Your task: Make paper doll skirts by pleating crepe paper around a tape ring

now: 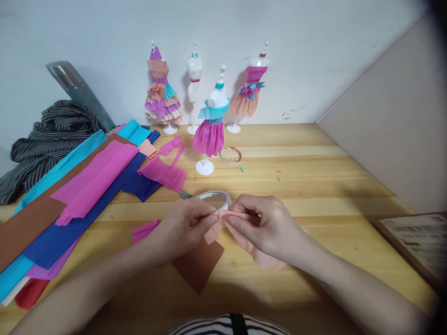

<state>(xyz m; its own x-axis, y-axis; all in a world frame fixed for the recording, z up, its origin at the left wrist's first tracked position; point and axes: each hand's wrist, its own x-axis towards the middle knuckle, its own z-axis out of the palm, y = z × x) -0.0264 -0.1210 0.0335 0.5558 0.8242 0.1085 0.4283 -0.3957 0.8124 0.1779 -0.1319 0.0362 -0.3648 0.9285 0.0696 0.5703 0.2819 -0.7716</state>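
Between my two hands is a strip of peach crepe paper (249,246), its top edge gathered where the fingertips meet. My left hand (186,225) pinches the gathered end between thumb and fingers. Close beside it, my right hand (267,225) grips the same strip, and the loose part hangs below toward the table. Just behind the fingertips lies a roll of tape (223,197), partly hidden by the hands. Scissors (184,194) show only in part near the roll. Under my left hand rests a brown paper piece (199,265), with a pink scrap (145,231) to its left.
Several small mannequins stand at the back, the nearest wearing a pink skirt (209,137). A second tape roll (230,155) lies beside it. Stacked crepe paper sheets (94,174) and striped cloth (56,135) fill the left. A cardboard-like box (415,242) sits at right.
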